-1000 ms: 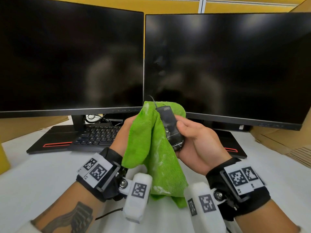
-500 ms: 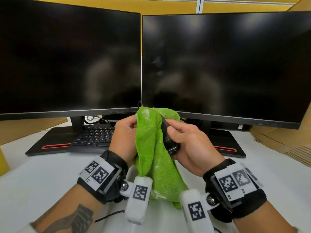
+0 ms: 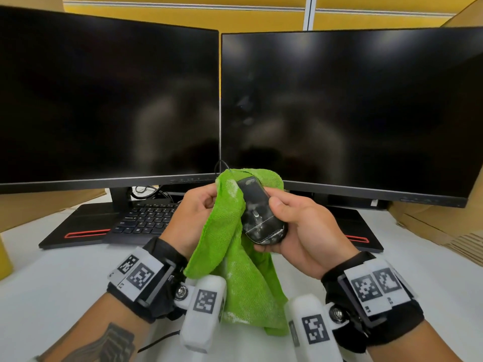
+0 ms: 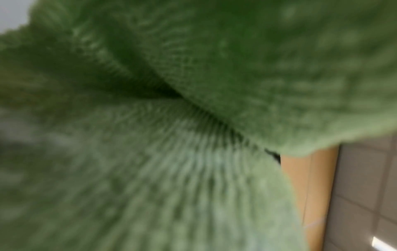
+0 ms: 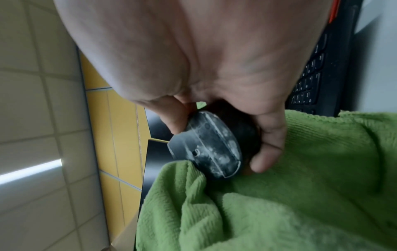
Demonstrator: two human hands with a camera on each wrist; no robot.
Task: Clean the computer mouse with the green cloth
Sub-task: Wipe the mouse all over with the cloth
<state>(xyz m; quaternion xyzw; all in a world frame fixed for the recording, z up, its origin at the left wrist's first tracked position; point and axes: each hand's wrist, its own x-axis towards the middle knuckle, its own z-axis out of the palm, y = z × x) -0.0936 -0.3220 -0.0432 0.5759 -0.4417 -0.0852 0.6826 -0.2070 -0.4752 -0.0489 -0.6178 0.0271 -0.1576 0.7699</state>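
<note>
A black computer mouse (image 3: 258, 212) is held up in front of the monitors, underside towards me, smeared with white residue. My right hand (image 3: 295, 223) grips it from the right, thumb on its side. My left hand (image 3: 194, 207) holds the green cloth (image 3: 230, 246) bunched against the mouse's left side; the cloth wraps behind the mouse and hangs down between my wrists. In the right wrist view the mouse (image 5: 208, 146) shows its dusty base above the cloth (image 5: 279, 203), with my fingers (image 5: 268, 152) curled round it. The left wrist view is filled by blurred cloth (image 4: 171, 118).
Two dark monitors (image 3: 109, 100) (image 3: 347, 111) stand side by side close behind the hands. A black keyboard (image 3: 146, 218) lies under the left monitor. Cardboard (image 3: 439, 226) sits at the right, and the white desk (image 3: 52, 278) spreads below my wrists.
The mouse has turned so more of its smeared underside faces me, and my right thumb has slid off its face to the side. Both hands stay at about the same place.
</note>
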